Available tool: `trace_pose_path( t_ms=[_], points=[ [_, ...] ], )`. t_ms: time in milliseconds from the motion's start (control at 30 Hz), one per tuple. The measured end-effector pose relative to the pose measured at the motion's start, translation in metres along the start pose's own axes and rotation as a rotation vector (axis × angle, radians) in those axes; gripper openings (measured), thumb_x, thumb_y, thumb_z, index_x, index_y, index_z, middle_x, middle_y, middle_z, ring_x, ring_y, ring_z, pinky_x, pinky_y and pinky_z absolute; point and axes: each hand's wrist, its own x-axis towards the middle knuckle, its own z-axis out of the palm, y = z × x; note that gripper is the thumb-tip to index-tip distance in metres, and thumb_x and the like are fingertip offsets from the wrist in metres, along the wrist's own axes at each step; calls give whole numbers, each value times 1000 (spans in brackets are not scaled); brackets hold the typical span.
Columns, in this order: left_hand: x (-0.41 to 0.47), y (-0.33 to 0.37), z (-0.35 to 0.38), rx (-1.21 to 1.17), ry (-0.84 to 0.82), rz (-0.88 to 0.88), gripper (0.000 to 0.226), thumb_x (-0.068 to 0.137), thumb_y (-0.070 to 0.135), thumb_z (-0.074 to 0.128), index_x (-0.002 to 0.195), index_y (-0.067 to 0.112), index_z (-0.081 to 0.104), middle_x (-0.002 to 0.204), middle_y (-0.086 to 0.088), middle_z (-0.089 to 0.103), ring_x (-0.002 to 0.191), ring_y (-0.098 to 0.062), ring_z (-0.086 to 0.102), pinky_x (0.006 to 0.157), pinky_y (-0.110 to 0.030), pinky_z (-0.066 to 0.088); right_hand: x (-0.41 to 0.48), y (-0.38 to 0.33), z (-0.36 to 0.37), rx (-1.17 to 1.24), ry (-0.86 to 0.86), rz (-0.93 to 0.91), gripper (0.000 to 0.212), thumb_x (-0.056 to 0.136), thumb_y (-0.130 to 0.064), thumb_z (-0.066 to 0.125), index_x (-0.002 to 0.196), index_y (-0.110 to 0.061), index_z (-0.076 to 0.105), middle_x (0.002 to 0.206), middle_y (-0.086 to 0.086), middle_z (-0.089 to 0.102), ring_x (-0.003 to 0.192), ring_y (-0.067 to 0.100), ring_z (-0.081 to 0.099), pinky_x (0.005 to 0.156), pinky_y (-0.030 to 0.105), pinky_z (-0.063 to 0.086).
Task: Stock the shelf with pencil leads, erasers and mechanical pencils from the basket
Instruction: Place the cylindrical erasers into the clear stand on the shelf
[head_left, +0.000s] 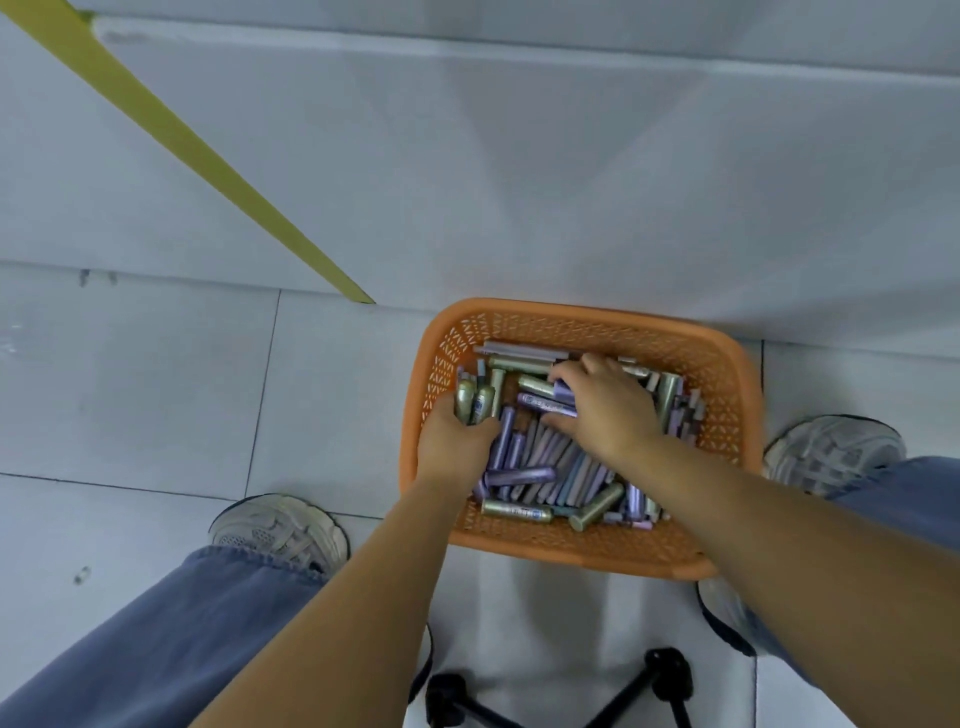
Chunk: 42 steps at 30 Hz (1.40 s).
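An orange plastic basket (727, 395) stands on the floor between my feet, filled with several purple and gold-green tubes of pencil leads (524, 475). My left hand (454, 447) is inside the basket at its left side and grips a bunch of gold-green tubes (475, 402) upright. My right hand (608, 410) reaches into the middle of the basket and its fingers curl round a purple tube (550, 404). The things under my right hand are hidden.
The white base panel of a shelf unit (519, 182) rises right behind the basket, with a yellow strip (182, 140) running diagonally at the left. My two shoes (283, 527) flank the basket on the white tiled floor. Black straps (665, 675) hang below.
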Motion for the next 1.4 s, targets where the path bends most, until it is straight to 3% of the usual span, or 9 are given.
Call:
trace_pose_path(
  t_ms=[167, 300, 400, 533, 667, 833, 1000, 1200, 1400],
  points=[
    [13, 4, 11, -14, 59, -34, 28, 85, 16, 70, 110, 20, 59, 93, 2, 68, 87, -22, 66, 61, -24, 45, 0, -3, -1, -56, 9, -49, 35, 90, -47, 59, 116, -24, 52, 116, -1, 59, 108, 24, 50, 74, 32, 38],
    [20, 6, 17, 97, 50, 4, 58, 83, 25, 78, 135, 18, 52, 111, 4, 66, 102, -24, 63, 89, -36, 52, -4, -5, 4, 64, 12, -5, 33, 91, -42, 61, 116, -23, 53, 113, 0, 62, 100, 23, 56, 72, 32, 43],
    [19, 8, 22, 285, 52, 66, 52, 83, 27, 77, 127, 25, 51, 93, 11, 63, 78, -12, 55, 73, -30, 45, -9, -4, 7, 211, -28, 111, 38, 93, -41, 60, 124, -21, 53, 114, 1, 63, 95, 23, 60, 69, 33, 43],
    [16, 13, 30, 431, 72, 56, 45, 86, 27, 73, 122, 27, 47, 86, 9, 62, 70, -14, 57, 58, -26, 40, -18, 3, 9, 455, -69, 258, 18, 95, -41, 57, 99, -24, 51, 81, -3, 54, 72, 20, 53, 65, 36, 40],
    [15, 20, 26, 248, -45, 15, 44, 86, 21, 73, 124, 21, 50, 102, 2, 69, 93, -21, 67, 80, -34, 53, -30, 5, 0, 730, -112, 359, 40, 96, -38, 57, 132, -22, 51, 110, 1, 60, 94, 21, 59, 82, 42, 46],
    [-17, 24, 11, -334, -343, -97, 32, 82, 22, 74, 113, 15, 68, 101, -7, 76, 90, -23, 73, 76, -36, 59, -43, -10, -28, 994, -11, 376, 28, 95, -40, 57, 117, -23, 59, 95, -2, 66, 76, 13, 65, 69, 29, 52],
    [-50, 77, -15, -581, -343, 44, 28, 84, 6, 73, 111, 7, 67, 83, -11, 70, 61, -17, 65, 52, -25, 51, -63, -43, -76, 1120, 160, 217, 9, 95, -32, 59, 99, -25, 64, 76, -4, 64, 57, 2, 57, 53, 18, 43],
    [-124, 148, -61, -642, -346, 320, 24, 84, 5, 74, 107, 5, 68, 90, -14, 74, 72, -23, 72, 57, -28, 56, -112, -87, -158, 1111, 378, -10, 17, 92, -30, 63, 80, -18, 61, 61, -5, 57, 50, -2, 53, 52, 15, 41],
    [-216, 220, -117, -642, -294, 565, 31, 84, 9, 76, 113, 6, 65, 94, -14, 71, 81, -26, 66, 74, -36, 52, -172, -126, -263, 1051, 473, -280, 14, 93, -28, 61, 98, -21, 50, 82, 5, 63, 53, 3, 58, 49, 16, 42]
  ],
)
